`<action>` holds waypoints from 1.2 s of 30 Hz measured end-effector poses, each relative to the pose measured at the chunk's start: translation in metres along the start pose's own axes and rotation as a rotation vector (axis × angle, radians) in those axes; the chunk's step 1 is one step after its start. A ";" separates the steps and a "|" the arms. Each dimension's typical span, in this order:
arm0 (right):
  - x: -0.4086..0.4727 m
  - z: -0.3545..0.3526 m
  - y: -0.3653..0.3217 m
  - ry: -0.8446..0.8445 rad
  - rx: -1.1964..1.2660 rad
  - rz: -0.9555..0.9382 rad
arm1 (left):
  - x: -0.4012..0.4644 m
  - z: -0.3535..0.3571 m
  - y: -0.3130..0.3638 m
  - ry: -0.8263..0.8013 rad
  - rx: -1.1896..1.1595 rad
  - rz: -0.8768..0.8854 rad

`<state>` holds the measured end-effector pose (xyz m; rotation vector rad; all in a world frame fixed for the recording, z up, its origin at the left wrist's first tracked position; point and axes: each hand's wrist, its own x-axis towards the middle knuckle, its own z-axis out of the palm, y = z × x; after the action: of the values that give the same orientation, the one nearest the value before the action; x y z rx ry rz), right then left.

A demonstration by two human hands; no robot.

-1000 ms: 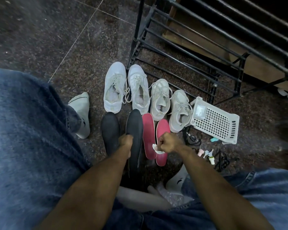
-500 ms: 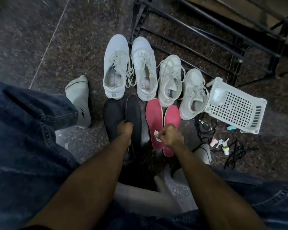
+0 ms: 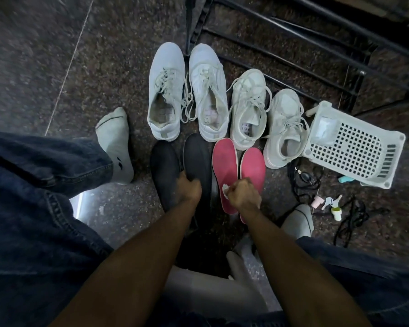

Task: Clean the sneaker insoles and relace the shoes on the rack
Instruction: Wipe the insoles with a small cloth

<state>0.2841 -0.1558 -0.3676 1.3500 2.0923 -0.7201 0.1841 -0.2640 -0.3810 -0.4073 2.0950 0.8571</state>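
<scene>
Insoles, 4 of them, lie on the floor [image 3: 45, 43] in a row just below the sneakers: two black insoles at approx centre frame, two pink ones beside them toward 3 o'clock. Long axes all run 12-to-6, toes to 12, heels toward the person.

Left hand [image 3: 187, 187] sits on the right black insole [image 3: 197, 159], w/ fingers curled over its left edge, gripping it about mid-length; the left black insole [image 3: 163, 168] touches or slightly underlaps it at 9 o'clock. Right hand [image 3: 242, 193] is clenched round a small white wipe [image 3: 224, 188], a scrap of which pokes out at the hand's 9 o'clock side. That fist hovers over or rests on the pink pair; contact can't be told. It covers the heel half of the right pink insole [image 3: 253, 164], and the left pink insole [image 3: 224, 166] lies just at its 9-to-10 o'clock.

So pink insoles are nearest the right hand, black ones nearest the left. Judgement: a wipe stroke should run along the long axis, toward 12 or back to 6, prob. on a pink insole.

White sneakers: four in a row at 12 o'clock, e.g. the leftmost sneaker [image 3: 165, 90], laces loose. Rack [image 3: 316, 38] stands beyond at 1 o'clock, nothing on the bars in view. White basket [image 3: 354, 147] lies tipped at 3 o'clock, w/ black cords [image 3: 350, 218] and small bits near it.

Relacing looks not yet begun.
</scene>
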 end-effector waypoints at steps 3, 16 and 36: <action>0.001 0.005 -0.003 0.018 0.025 0.040 | -0.007 -0.002 -0.008 0.065 0.092 0.068; -0.011 -0.035 0.004 -0.346 0.666 0.067 | -0.028 -0.003 0.010 -0.274 -0.220 -0.114; -0.115 -0.120 -0.041 0.308 0.497 -0.499 | -0.105 -0.049 0.087 -0.950 -0.940 0.085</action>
<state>0.2683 -0.1604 -0.1976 1.2395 2.6590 -1.3871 0.1727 -0.2363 -0.2393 -0.2836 0.7647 1.6584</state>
